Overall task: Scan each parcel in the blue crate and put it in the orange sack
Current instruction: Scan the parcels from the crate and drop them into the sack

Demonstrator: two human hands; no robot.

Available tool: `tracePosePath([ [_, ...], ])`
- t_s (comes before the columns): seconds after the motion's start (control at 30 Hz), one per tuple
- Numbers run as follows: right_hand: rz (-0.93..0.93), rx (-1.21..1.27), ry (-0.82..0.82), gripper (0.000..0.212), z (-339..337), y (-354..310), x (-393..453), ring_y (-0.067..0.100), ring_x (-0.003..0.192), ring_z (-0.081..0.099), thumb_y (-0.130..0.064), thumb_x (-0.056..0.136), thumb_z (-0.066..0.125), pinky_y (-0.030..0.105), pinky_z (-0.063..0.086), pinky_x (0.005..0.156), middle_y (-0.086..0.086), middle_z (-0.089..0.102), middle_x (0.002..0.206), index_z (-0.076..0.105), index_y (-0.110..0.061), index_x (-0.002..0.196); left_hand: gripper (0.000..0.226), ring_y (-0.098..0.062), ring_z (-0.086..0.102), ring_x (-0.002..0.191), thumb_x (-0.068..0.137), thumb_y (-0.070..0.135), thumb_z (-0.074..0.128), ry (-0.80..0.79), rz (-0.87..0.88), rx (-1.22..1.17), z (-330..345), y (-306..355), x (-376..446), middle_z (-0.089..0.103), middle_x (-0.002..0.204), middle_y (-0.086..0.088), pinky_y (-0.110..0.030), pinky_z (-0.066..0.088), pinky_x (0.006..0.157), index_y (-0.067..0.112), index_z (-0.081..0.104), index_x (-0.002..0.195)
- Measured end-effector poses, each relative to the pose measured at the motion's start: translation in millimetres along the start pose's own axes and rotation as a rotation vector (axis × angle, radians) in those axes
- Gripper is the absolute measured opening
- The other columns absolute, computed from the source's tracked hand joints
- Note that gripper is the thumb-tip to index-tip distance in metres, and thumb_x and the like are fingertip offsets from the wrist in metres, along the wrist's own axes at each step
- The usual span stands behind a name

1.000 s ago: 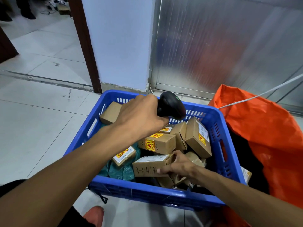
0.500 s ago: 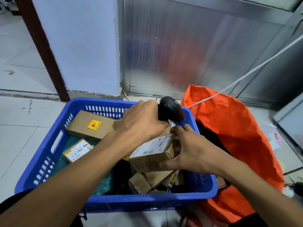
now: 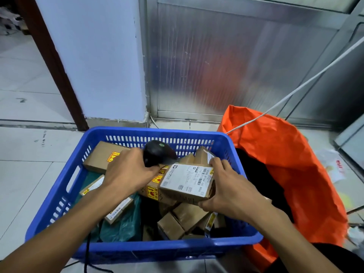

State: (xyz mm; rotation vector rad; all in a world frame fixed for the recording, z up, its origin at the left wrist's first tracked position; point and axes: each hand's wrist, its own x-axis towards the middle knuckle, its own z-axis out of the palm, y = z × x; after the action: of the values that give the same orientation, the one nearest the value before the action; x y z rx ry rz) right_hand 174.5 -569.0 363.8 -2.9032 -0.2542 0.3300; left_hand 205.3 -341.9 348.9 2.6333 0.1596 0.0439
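Observation:
A blue crate [image 3: 59,196] on the tiled floor holds several brown cardboard parcels and green bags. My right hand [image 3: 230,190] grips a small cardboard parcel [image 3: 187,182] with a white label facing up, held above the crate's right half. My left hand [image 3: 128,174] holds a black handheld scanner [image 3: 157,154], whose head points toward the label. The orange sack [image 3: 291,160] stands open just right of the crate, its inside dark.
A long box with a yellow sticker [image 3: 102,156] lies at the crate's back left. A white cord [image 3: 295,91] runs across the sack to the upper right. A white pillar and a metal wall stand behind. Litter lies on the floor at right [image 3: 334,166].
My right hand picked a parcel out of the crate and turned its white label up. The scanner in my left hand came down beside it. My view swung right, then back.

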Motion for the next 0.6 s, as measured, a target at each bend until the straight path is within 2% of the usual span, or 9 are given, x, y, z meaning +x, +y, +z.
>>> tracePosePath([
  [0.13, 0.009, -0.048, 0.045, 0.088, -5, -4, 17, 0.024, 0.104, 0.059, -0.047, 0.069, 0.078, 0.033, 0.039, 0.065, -0.004, 0.037, 0.125, 0.025, -0.023, 0.135, 0.024, -0.022, 0.060, 0.065, 0.081, 0.037, 0.070, 0.001, 0.003, -0.002, 3, 4, 5, 0.060, 0.064, 0.001, -0.029, 0.038, 0.053, 0.019, 0.059, 0.070],
  [0.23, 0.011, -0.066, 0.078, 0.079, -6, -9, 35, 0.027, 0.105, 0.057, -0.045, 0.072, 0.076, 0.034, 0.037, 0.065, -0.002, 0.038, 0.120, 0.028, -0.022, 0.131, 0.022, -0.018, 0.059, 0.061, 0.081, 0.034, 0.069, 0.009, 0.000, 0.030, 6, 4, 15, 0.060, 0.062, 0.001, -0.027, 0.033, 0.049, 0.019, 0.058, 0.069],
  [0.37, 0.028, -0.081, 0.081, 0.080, 1, -7, 54, 0.026, 0.105, 0.058, -0.041, 0.073, 0.075, 0.034, 0.037, 0.065, -0.001, 0.037, 0.119, 0.026, -0.021, 0.133, 0.016, -0.017, 0.057, 0.060, 0.081, 0.032, 0.066, 0.039, 0.023, 0.070, 7, 11, 30, 0.060, 0.062, 0.001, -0.028, 0.036, 0.049, 0.020, 0.059, 0.072],
  [0.5, 0.043, -0.056, 0.064, 0.082, 4, 4, 58, 0.025, 0.109, 0.057, -0.046, 0.076, 0.073, 0.033, 0.036, 0.067, -0.003, 0.036, 0.124, 0.024, -0.024, 0.138, 0.015, -0.014, 0.054, 0.059, 0.083, 0.033, 0.065, 0.066, 0.062, 0.045, 16, 29, 36, 0.057, 0.063, 0.006, -0.026, 0.033, 0.049, 0.022, 0.059, 0.076],
  [0.6, 0.082, -0.053, 0.072, 0.082, 6, 18, 57, 0.027, 0.108, 0.058, -0.051, 0.076, 0.072, 0.033, 0.035, 0.066, -0.004, 0.035, 0.118, 0.021, -0.026, 0.136, 0.016, -0.010, 0.051, 0.059, 0.085, 0.034, 0.067, 0.059, 0.083, 0.012, 27, 34, 38, 0.053, 0.063, 0.010, -0.025, 0.034, 0.050, 0.026, 0.055, 0.078],
])
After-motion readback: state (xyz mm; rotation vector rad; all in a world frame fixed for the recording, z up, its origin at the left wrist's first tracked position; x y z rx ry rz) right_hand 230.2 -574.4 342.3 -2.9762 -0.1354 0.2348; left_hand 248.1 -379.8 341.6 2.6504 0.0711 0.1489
